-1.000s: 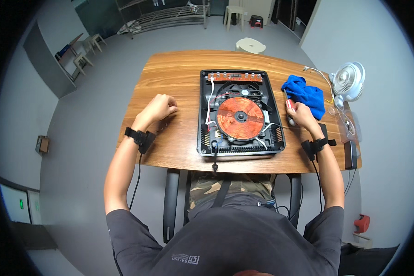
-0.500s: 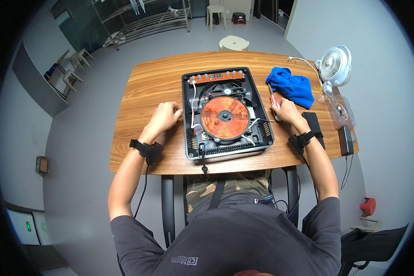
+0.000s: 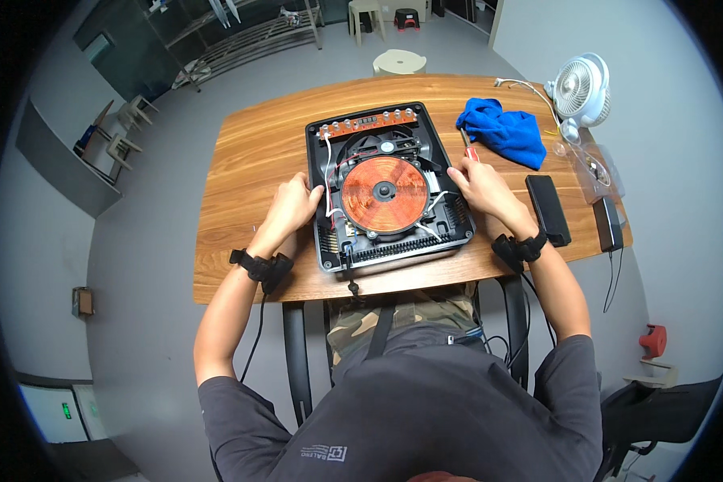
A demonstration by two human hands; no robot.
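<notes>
Each hand, left hand [image 3: 293,206] and right hand [image 3: 475,181], grips an opened cooker [image 3: 386,189] side edge.

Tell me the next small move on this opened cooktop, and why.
Probably bring the screwdriver in the right hand down to a screw by the copper coil. The left hand already steadies the open housing, and the coil sits exposed and in place.
</notes>
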